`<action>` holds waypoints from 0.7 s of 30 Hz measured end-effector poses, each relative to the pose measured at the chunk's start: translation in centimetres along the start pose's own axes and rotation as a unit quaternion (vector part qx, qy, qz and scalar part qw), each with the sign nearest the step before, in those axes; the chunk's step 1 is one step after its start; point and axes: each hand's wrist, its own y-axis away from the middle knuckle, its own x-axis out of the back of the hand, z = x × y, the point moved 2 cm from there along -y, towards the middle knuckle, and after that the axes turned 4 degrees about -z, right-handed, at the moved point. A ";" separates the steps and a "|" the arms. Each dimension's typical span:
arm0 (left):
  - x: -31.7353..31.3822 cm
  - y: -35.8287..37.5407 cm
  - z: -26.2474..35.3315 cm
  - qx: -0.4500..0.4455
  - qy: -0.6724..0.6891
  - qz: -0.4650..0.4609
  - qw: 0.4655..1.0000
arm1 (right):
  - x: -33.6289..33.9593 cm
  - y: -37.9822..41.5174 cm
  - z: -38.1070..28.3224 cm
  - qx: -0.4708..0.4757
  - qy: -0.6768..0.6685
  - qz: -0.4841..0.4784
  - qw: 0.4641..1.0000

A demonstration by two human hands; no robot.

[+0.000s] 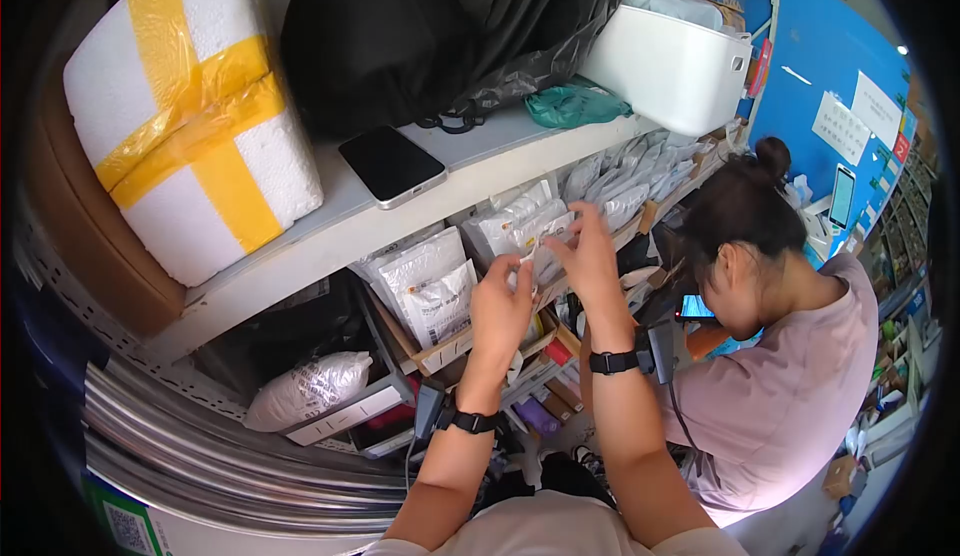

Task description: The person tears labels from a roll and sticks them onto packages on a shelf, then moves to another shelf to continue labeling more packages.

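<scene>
My left hand (500, 304) is closed at the front of a shelf bin, its thumb and fingertips pinching the edge of a white packet (537, 255). Just right of it, my right hand (592, 256) reaches over the same packet with thumb and forefinger apart; whether they touch it is hard to see. Behind both hands, silvery-white packets (515, 218) stand on edge in a row. To the left, a labelled silver packet (440, 306) leans in a cardboard bin (446, 350). Each wrist wears a black strap with a small device.
On the shelf above lie a phone (392, 167), a taped foam box (200, 106), a black bag (375, 41), a green plastic bag (575, 105) and a white tub (665, 71). Close on the right, a person (775, 356) bends beside a lit screen (696, 306). Metal rails (230, 466) run lower left.
</scene>
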 end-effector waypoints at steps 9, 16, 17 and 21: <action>2.0 3.1 3.3 -0.072 0.158 -0.096 0.980 | 3.5 1.1 -2.0 0.119 0.046 -0.220 0.967; 1.8 1.9 2.2 0.030 0.142 -0.142 0.979 | 4.6 1.5 -2.7 0.012 -0.189 -0.322 0.928; 1.9 1.9 2.5 0.030 0.141 -0.140 0.980 | 4.4 1.5 -2.1 -0.004 -0.241 -0.320 0.916; 1.7 1.8 2.3 0.055 0.030 -0.105 0.992 | 3.7 0.5 -0.7 -0.038 -0.352 -0.260 0.898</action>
